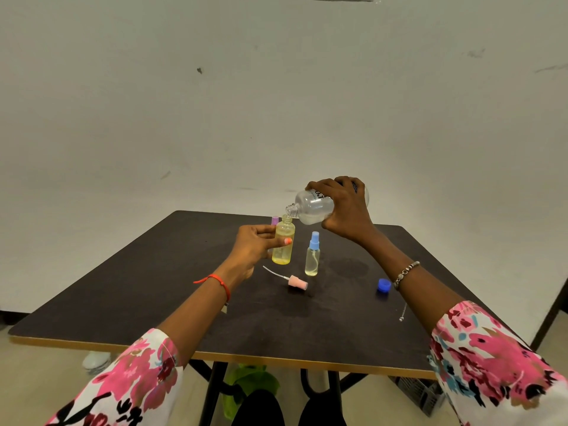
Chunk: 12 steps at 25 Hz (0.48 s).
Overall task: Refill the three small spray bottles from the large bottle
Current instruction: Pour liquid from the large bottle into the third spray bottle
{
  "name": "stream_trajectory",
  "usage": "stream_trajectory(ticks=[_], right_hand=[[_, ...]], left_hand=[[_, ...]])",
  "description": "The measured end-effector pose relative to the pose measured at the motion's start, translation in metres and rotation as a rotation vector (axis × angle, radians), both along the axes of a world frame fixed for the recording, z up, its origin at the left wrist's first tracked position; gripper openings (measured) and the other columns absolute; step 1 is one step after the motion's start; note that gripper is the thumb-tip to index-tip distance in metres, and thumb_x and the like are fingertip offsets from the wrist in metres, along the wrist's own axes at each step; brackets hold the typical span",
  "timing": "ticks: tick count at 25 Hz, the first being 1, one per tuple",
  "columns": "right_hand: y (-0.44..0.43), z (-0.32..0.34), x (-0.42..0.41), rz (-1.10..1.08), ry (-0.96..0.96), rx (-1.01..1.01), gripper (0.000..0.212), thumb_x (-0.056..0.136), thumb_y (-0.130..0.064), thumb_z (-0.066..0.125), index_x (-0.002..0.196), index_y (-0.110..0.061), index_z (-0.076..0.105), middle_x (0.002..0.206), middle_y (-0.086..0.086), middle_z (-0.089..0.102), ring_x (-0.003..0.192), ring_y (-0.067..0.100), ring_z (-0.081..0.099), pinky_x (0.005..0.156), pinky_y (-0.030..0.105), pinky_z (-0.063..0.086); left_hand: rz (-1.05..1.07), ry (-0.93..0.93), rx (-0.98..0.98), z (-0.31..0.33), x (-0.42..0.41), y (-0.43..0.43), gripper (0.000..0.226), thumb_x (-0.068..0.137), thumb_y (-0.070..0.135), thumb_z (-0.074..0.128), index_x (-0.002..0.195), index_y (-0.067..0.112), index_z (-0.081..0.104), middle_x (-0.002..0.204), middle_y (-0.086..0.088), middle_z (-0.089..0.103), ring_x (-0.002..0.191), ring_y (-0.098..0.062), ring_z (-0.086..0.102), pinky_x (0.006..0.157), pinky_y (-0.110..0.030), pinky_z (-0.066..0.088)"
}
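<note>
- Floral sleeves (498,358) in pink and white frame the lower corners, nearest the camera; both forearms reach forward over the dark tabletop (123,296).
- Left hand (252,247): fingers closed around the yellow spray bottle (283,241), which stands upright with its neck uncapped; a red thread bracelet (219,282) circles the wrist.
- Right hand (345,210): fingers wrapped over the large bottle (310,207), a clear container held above the tabletop and tilted so that its open mouth points down and left, just above the neck of the yellow spray bottle; a beaded bracelet (404,273) sits on the wrist.
- Clear liquid lies in the lower part of the tilted large bottle.
- Pink spray head (296,281), with its thin dip tube attached, lies on its side on the tabletop in front of the yellow spray bottle.
- Blue-capped spray bottle (313,256) stands upright, closed, just right of the yellow one, with pale liquid at its bottom.
- Purple cap (274,220) of a third bottle shows behind the yellow spray bottle; the body is mostly hidden by the left hand.
- Blue screw cap (384,285) rests on the tabletop beside the right forearm, well apart from the bottles.
</note>
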State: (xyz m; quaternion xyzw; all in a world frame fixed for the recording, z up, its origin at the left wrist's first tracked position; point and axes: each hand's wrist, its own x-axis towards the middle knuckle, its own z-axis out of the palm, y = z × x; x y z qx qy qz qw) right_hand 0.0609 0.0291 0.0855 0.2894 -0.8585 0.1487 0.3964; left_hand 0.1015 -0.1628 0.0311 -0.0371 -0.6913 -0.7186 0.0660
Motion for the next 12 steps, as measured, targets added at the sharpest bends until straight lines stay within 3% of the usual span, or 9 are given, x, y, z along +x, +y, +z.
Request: stream_trajectory(ticks=[7,12], right_hand=[[0.001,-0.001,-0.0011,0.003,0.003,-0.009,0.06,0.058,-0.007,0.069,0.115,-0.024,0.058,0.111,-0.003,0.065,0.103,0.026,0.05,0.096,0.04,0.022],[0.0019,-0.0012,-0.0014,0.013,0.005,-0.011,0.059,0.058,-0.008,0.068,0.114,-0.024,0.059,0.11,-0.003,0.065,0.103,0.027,0.05,0.097,0.041,0.022]], left_hand=[[-0.001,0.005,-0.011,-0.0001,0.0003,0.0011,0.039,0.068,0.004,0.075,0.106,0.008,0.063,0.093,-0.001,0.067,0.082,-0.011,0.065,0.061,-0.024,0.053],[0.003,0.003,-0.008,-0.0007,-0.0006,0.0018,0.042,0.068,0.003,0.074,0.108,0.006,0.062,0.096,-0.003,0.067,0.089,-0.018,0.065,0.069,-0.03,0.054]])
